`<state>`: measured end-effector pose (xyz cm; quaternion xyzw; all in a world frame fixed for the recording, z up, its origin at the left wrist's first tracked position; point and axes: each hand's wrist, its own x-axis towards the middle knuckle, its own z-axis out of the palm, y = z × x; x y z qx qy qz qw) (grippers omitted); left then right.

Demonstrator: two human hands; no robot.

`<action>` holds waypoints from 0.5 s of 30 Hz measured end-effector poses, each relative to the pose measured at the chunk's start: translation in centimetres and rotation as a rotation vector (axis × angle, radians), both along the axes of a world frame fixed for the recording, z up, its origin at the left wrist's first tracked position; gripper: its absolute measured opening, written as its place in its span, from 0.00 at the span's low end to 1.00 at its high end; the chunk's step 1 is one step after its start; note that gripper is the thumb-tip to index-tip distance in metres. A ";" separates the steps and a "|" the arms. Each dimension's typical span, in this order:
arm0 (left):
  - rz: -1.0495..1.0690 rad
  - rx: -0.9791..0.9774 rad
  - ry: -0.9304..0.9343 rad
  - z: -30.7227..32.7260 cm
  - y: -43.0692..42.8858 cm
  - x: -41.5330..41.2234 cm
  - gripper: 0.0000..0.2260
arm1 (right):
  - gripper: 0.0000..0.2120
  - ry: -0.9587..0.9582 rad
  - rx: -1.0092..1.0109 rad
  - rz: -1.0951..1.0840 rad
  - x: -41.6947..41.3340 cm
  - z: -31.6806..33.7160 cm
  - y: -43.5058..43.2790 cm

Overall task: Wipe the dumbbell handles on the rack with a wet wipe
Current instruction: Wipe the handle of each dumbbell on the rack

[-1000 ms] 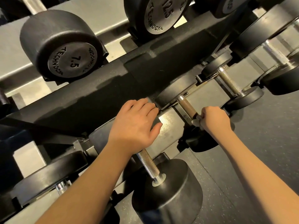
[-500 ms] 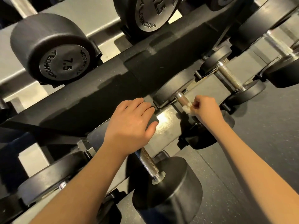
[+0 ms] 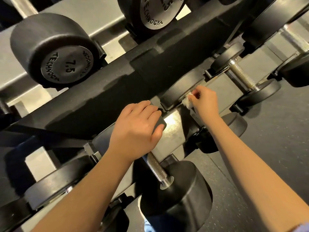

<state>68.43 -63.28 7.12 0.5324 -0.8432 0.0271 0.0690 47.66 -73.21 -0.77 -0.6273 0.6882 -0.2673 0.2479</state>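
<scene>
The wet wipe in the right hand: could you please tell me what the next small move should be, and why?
Probably draw the wet wipe along the hidden handle toward the near head: the right hand pinches it at the handle's far end, against the rear head, while the left hand grips the neighbouring dumbbell's head.

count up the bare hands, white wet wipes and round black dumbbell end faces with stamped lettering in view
bare hands: 2 (left hand gripping a black dumbbell head, right hand pinching the wipe)
crumpled white wet wipe: 1
round black dumbbell end faces with stamped lettering: 2
total: 5
</scene>
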 end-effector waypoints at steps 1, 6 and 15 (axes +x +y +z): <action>-0.001 0.015 -0.015 0.1 0.0 0.0 0.18 | 0.03 0.024 0.029 0.014 -0.1 0.2 0.2; 0.028 0.068 -0.022 0.5 -0.1 -0.1 0.19 | 0.01 0.145 0.149 0.055 -0.8 1.1 2.4; 0.126 0.041 0.112 0.9 0.5 -0.3 0.14 | 0.04 -0.258 0.047 -0.165 1.4 8.8 6.1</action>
